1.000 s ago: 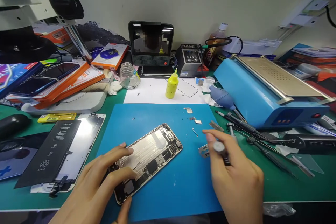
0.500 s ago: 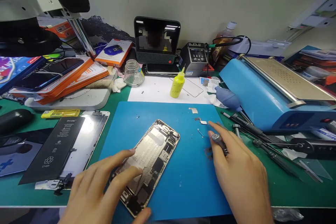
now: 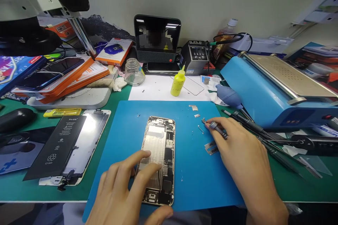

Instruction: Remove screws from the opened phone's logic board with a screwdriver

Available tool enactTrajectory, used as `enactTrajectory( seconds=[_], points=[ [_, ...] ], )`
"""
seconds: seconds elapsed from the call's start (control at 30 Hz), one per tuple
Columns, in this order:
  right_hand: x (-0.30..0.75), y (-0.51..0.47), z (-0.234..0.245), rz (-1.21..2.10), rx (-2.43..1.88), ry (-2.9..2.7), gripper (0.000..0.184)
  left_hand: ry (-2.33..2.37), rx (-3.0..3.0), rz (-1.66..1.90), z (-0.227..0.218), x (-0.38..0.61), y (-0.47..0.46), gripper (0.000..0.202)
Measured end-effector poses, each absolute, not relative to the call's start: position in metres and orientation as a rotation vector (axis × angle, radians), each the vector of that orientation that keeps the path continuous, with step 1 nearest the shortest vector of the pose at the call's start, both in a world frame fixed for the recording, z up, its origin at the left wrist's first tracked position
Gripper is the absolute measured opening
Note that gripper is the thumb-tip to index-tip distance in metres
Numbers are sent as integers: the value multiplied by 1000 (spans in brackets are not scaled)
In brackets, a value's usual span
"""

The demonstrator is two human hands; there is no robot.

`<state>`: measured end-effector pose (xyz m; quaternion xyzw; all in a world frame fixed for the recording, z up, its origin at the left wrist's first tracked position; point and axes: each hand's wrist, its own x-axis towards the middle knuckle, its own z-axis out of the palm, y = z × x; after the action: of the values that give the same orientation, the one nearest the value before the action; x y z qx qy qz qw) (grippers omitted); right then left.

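On blue mat (image 3: 185,186) now: touching opened phone (image 3: 155,137) with spread left grip (image 3: 125,182), apparently rid of battery (image 3: 56,144) and screen (image 3: 82,151), at left, with board (image 3: 168,154) still in; pinching driver (image 3: 218,130) in right grip (image 3: 237,144) by bracket (image 3: 203,121).

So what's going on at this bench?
Someone is working by hand on an opened phone, its insides showing, on a blue mat. The left hand rests its fingers on the phone. The right hand holds a small grey tool, its fingertips at a tiny metal part; whether they pinch it is hard to tell. Off to the left, a black battery lies partly over a screen panel.
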<state>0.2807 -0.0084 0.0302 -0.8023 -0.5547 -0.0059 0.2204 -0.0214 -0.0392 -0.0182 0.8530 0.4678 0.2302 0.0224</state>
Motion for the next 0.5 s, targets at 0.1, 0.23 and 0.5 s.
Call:
enactTrajectory(
  seconds=[0.1,0.23,0.5],
  points=[
    [281,-14,31,82,-2151,-1468,35,1438,2648,696,-21,-19,-36,56],
    [277,-25,40,289,-1985,-1394,33,1453,2607,719,-21,-11,-37,61],
    [253,-57,47,516,-1643,-1399,24,1327,2309,826,16,2,-28,41]
  ],
)
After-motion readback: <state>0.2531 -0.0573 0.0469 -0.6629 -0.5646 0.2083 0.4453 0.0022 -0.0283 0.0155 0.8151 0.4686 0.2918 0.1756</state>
